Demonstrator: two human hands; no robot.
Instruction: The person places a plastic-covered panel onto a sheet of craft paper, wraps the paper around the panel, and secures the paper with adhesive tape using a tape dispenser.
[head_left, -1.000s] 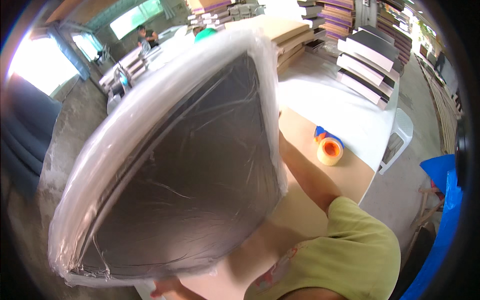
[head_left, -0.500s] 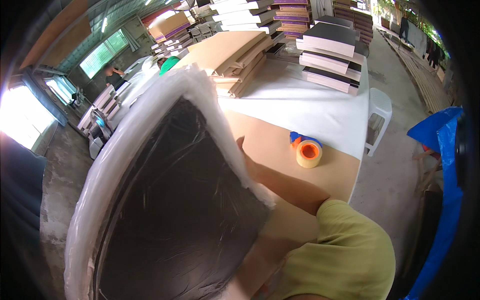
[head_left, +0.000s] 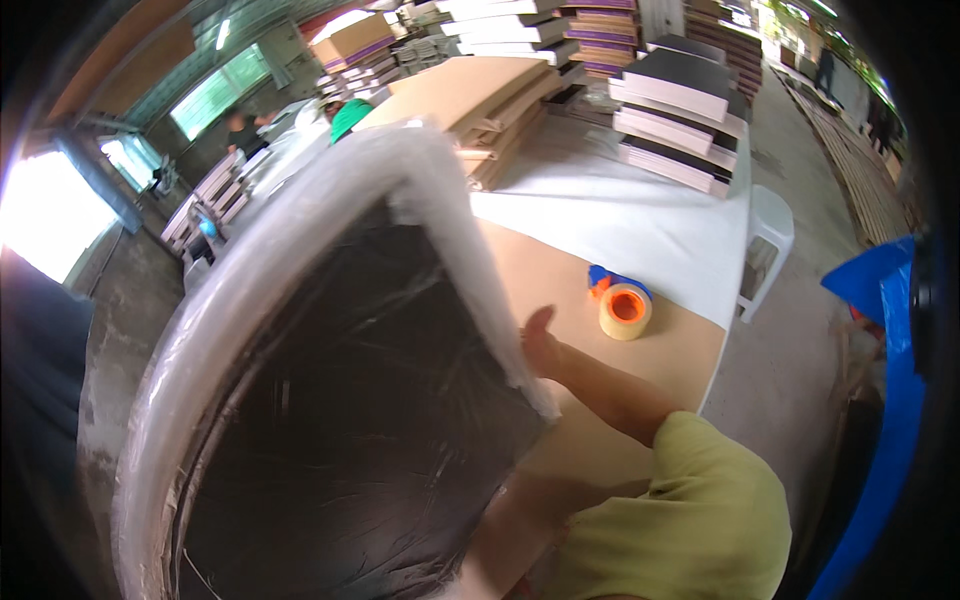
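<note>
A large dark panel (head_left: pixel 350 400), wrapped in clear plastic with thick whitish padding round its edges, stands tilted up and fills the left and middle of the view. My right hand (head_left: pixel 540 345) is at its right edge and holds it there. The thumb sticks up apart while the other fingers are hidden behind the panel. My left hand is out of sight. Beneath and beyond the panel, brown paper (head_left: pixel 660 350) covers the near part of the white-topped table. On that paper, right of my hand, a tape dispenser (head_left: pixel 600 282) touches a roll of pale tape (head_left: pixel 625 311).
Folded brown cardboard (head_left: pixel 460 90) is piled at the table's far side. Beside it stands a stack of black-topped boxes (head_left: pixel 675 120). A white plastic stool (head_left: pixel 768 240) is at the table's right, near blue sheeting (head_left: pixel 890 330). Two other people are in the far left.
The view has shifted a little, so most things sit slightly further right and lower. My right hand stays at the panel's right edge, its thumb now showing more.
</note>
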